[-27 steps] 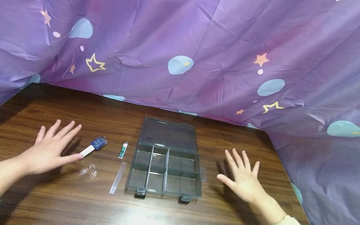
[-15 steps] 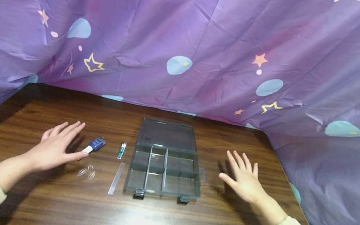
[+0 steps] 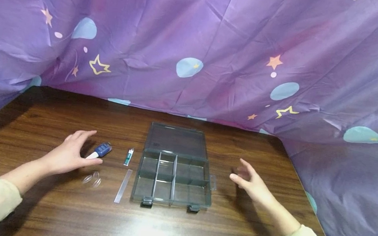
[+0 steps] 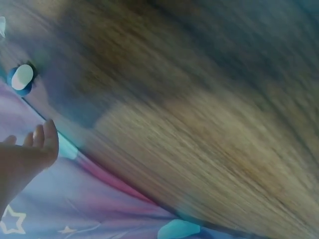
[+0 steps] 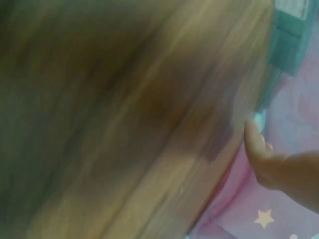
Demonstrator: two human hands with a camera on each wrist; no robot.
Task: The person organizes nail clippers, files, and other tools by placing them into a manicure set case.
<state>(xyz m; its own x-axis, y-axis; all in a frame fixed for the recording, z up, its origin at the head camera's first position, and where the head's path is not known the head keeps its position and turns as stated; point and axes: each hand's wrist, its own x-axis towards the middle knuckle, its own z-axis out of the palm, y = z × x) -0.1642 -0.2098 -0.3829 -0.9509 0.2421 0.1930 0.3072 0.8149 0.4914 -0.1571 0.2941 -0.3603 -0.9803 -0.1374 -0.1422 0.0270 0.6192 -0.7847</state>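
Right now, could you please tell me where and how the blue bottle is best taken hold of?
Probably best pinched across the blue body from above: the bottle lies on its side, and the left grip partly hides the narrower white cap in the head view.

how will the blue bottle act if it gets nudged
The blue bottle lies on its side, so a nudge could roll it. Its white cap looks narrower than the rest, so it would probably swing rather than roll straight.

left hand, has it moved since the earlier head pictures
Yes: the left hand has moved rightward in the head view, toward the unmoved open compartment box.
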